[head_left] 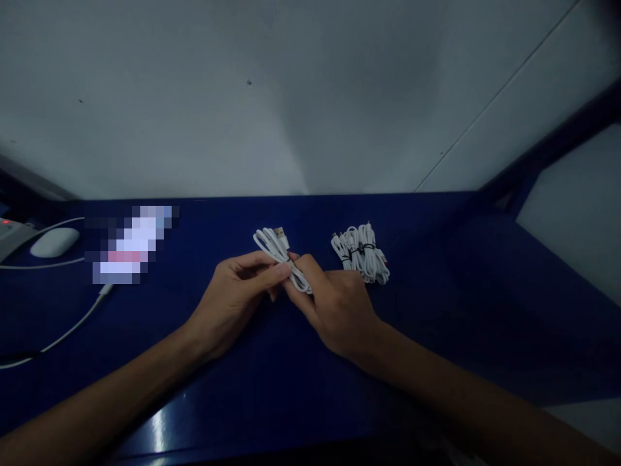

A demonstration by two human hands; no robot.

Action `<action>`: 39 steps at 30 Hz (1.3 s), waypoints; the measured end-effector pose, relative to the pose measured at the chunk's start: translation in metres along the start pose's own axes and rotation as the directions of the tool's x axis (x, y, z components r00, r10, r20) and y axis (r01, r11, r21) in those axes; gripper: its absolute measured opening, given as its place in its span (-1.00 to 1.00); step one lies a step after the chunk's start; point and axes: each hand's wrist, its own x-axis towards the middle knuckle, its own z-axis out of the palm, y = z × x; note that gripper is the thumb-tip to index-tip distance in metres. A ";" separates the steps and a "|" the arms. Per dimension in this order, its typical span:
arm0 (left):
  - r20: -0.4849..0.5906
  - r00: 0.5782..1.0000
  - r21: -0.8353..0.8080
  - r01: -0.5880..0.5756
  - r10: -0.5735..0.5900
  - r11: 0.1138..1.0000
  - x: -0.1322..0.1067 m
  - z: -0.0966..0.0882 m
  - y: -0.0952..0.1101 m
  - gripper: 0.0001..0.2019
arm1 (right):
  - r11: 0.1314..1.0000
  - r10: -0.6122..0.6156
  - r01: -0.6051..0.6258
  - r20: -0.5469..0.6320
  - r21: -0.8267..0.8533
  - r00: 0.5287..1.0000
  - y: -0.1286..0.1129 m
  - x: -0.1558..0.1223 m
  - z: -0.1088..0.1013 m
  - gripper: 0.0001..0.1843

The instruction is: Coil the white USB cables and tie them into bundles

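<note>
A coiled white USB cable (277, 251) is held between both hands above the dark blue table (436, 310). My left hand (237, 294) pinches the coil with thumb and fingers from the left. My right hand (334, 307) grips the coil's lower end from the right, fingers curled round it. The cable's plug end points away from me. Just right of my right hand lies a bundle of white cables (361, 252) tied with dark ties, resting on the table and touched by neither hand.
At far left sit a white mouse (54, 241), a blurred-out object (130, 244) with a white lead (72, 327) running toward me, and a grey device (12, 234). A white wall rises behind the table. A dark blue frame bar (548, 152) slants up at right.
</note>
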 end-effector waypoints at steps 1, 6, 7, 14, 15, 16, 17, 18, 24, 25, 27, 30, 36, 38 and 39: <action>-0.001 1.000 0.000 0.004 -0.004 1.000 0.000 0.000 -0.001 -0.89 | 1.000 0.005 -0.005 -0.009 -0.023 1.000 -0.001 0.000 0.001 -0.57; -0.010 1.000 0.051 -0.002 0.002 0.999 -0.001 0.000 -0.001 -0.81 | 0.996 -0.004 -0.003 -0.084 -0.085 0.996 -0.005 0.001 0.003 -0.58; -0.002 1.000 0.057 -0.005 0.005 0.998 -0.001 0.001 -0.001 -0.79 | 0.995 -0.018 0.008 -0.112 -0.095 0.993 -0.006 0.001 0.003 -0.59; 0.034 0.999 0.003 0.038 -0.038 0.999 0.000 0.000 0.002 -0.80 | 0.983 -0.061 0.024 -0.199 -0.184 0.978 -0.007 0.003 0.002 -0.59; 0.034 0.998 -0.013 0.050 -0.049 0.999 0.001 0.000 0.002 -0.81 | 0.981 -0.059 0.020 -0.201 -0.192 0.978 -0.007 0.002 0.002 -0.59; 0.031 0.998 -0.027 0.056 -0.055 0.998 0.001 0.000 0.001 -0.79 | 0.980 -0.060 0.019 -0.200 -0.200 0.978 -0.006 0.002 0.002 -0.60; 0.026 0.998 -0.036 0.059 -0.058 0.998 0.002 0.000 0.001 -0.75 | 0.978 -0.063 0.022 -0.198 -0.206 0.978 -0.006 0.002 0.002 -0.60; 0.019 0.998 -0.040 0.061 -0.060 0.997 0.002 0.000 0.001 -0.71 | 0.977 -0.069 0.026 -0.198 -0.212 0.978 -0.005 0.001 0.002 -0.61; 0.008 0.994 0.001 0.106 -0.106 0.994 0.001 -0.001 0.004 -0.63 | 0.968 -0.078 0.030 -0.185 -0.249 0.980 -0.003 0.001 0.001 -0.60; 0.009 0.994 0.006 0.109 -0.109 0.994 0.001 -0.001 0.005 -0.63 | 0.968 -0.073 0.028 -0.174 -0.250 0.982 -0.003 0.001 0.000 -0.58; 0.007 0.996 0.014 0.094 -0.094 0.996 0.001 -0.001 0.006 -0.64 | 0.968 -0.068 0.027 -0.159 -0.250 0.985 -0.002 0.001 0.000 -0.55; 0.004 0.999 0.030 0.045 -0.045 0.999 0.000 0.000 0.006 -0.66 | 0.972 -0.047 0.015 -0.131 -0.236 0.990 -0.002 0.000 0.001 -0.53; -0.010 1.000 0.043 0.006 -0.005 0.999 0.000 -0.001 0.004 -0.67 | 0.987 0.001 -0.014 -0.076 -0.162 0.997 -0.003 0.001 0.001 -0.57; -0.024 1.000 0.068 -0.008 0.009 0.998 0.001 -0.002 0.005 -0.67 | 0.988 0.000 -0.012 -0.074 -0.155 0.997 -0.004 0.001 0.002 -0.57; -0.033 0.999 0.084 -0.013 0.016 0.996 0.002 -0.002 0.005 -0.66 | 0.988 0.000 -0.011 -0.077 -0.151 0.997 -0.004 0.001 0.003 -0.56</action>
